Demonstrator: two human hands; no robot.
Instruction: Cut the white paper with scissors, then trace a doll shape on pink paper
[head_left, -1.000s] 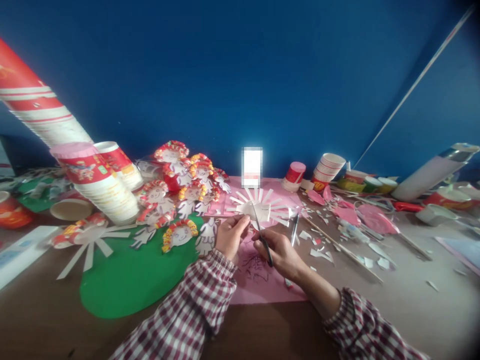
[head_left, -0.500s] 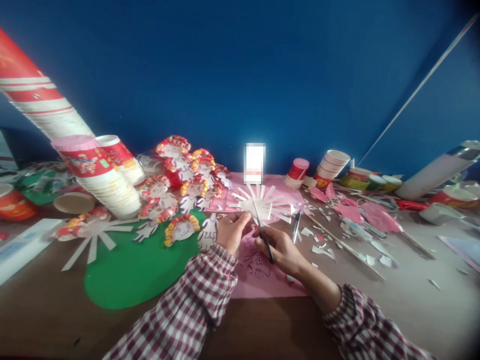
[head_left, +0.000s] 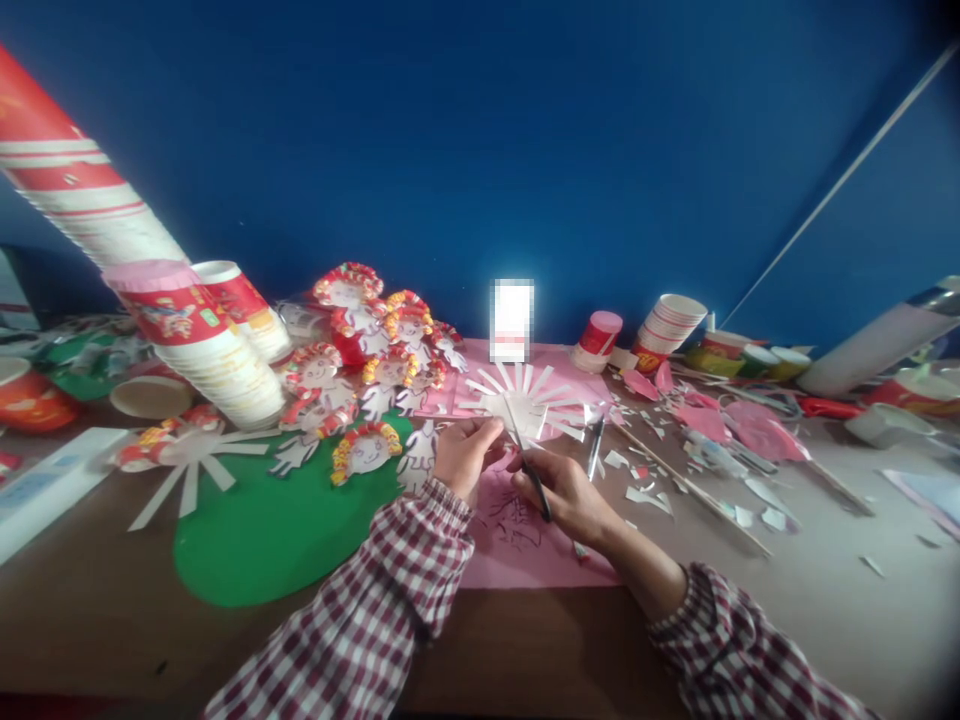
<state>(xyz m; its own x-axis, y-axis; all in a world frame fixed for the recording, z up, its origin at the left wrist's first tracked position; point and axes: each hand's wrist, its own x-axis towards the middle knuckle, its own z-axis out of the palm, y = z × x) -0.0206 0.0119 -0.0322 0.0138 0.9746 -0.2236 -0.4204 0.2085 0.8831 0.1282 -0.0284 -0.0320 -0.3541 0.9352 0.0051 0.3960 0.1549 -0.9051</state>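
Observation:
A white paper piece (head_left: 529,410) with many strips fanning outward is held over the pink paper (head_left: 510,570). My left hand (head_left: 466,455) pinches its near left edge between thumb and fingers. Dark-handled scissors (head_left: 535,484) are gripped in my right hand (head_left: 566,497), their blades pointing away from me and lying against the paper. Dark drawn lines show on the pink sheet below my hands. Whether the blades are parted is too small to tell.
Paper figures with curly red and yellow hair (head_left: 367,455) lie left, partly on a green sheet (head_left: 255,540). Stacked paper cups (head_left: 214,350) lean farther left. Paper scraps (head_left: 649,500), a wooden stick (head_left: 694,490) and pink pieces (head_left: 757,430) lie right. A blue wall (head_left: 450,150) stands behind.
The view has shifted slightly, so the table's contents sit a little higher in the picture. Both hands keep nearly the same hold on the paper and the scissors.

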